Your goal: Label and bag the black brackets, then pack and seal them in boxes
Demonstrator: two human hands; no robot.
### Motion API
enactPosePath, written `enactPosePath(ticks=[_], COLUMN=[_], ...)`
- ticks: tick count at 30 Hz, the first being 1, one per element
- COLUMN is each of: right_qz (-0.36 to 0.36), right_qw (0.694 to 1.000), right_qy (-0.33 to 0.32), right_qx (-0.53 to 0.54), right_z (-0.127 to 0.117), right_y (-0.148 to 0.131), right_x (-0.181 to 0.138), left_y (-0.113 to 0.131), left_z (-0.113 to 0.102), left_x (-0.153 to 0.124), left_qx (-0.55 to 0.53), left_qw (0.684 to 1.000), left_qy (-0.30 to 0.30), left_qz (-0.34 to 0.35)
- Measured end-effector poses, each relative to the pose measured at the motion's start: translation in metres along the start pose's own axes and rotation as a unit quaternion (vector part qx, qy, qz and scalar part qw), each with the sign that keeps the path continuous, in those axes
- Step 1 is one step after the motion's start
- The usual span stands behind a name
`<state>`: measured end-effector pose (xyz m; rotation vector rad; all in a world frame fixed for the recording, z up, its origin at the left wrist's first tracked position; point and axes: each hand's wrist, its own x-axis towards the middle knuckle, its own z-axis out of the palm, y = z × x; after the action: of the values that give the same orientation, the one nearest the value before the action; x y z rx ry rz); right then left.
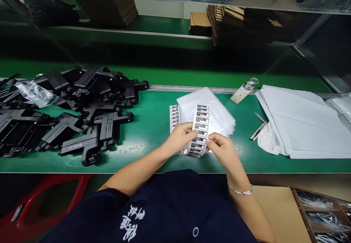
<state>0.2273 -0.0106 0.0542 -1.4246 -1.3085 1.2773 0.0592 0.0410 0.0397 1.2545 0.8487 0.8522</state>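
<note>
My left hand [179, 137] pinches a strip of printed labels [202, 120] at its left edge, thumb on top. At the strip's right edge, the thumb and fingers of my right hand [221, 148] are closed on the border; whether a single label is lifting there cannot be made out. The strip stands tilted above the bench, its lower end curling. Behind it lies a stack of clear plastic bags [216, 107]. A second label strip [174, 115] rests to the left of the bags, partly hidden by my left hand.
Black BOSCH-marked plastic parts [79, 142] are piled at left, with a crumpled clear bag [37, 93]. At right are a small bottle [241, 92], tweezers [259, 118], a cutter knife [257, 131] and white sheets [307, 122]. An open carton [282, 210] stands below the bench edge.
</note>
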Motion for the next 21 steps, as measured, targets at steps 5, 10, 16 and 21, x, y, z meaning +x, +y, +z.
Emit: enactPosePath(ticks=[5,10,16,21], right_qz=[-0.013,-0.027,0.005,0.003], right_qw=[0.999,0.999,1.000,1.000], right_qy=[0.033,0.030,-0.016,0.022], right_qx=[0.003,0.004,-0.015,0.004], right_z=[-0.008,-0.010,-0.002,-0.005], right_y=[-0.001,0.002,0.007,0.005], right_x=[0.003,0.002,-0.003,-0.001], left_y=[-0.001,-0.001,-0.001,-0.004], left_z=[0.007,0.009,0.002,0.005], left_x=[-0.008,-0.009,0.000,-0.006], left_qx=[-0.046,-0.029,0.003,-0.019], left_qw=[0.994,0.997,1.000,0.998], left_qy=[-0.098,-0.065,-0.007,-0.051], left_qz=[-0.024,-0.037,-0.023,-0.037])
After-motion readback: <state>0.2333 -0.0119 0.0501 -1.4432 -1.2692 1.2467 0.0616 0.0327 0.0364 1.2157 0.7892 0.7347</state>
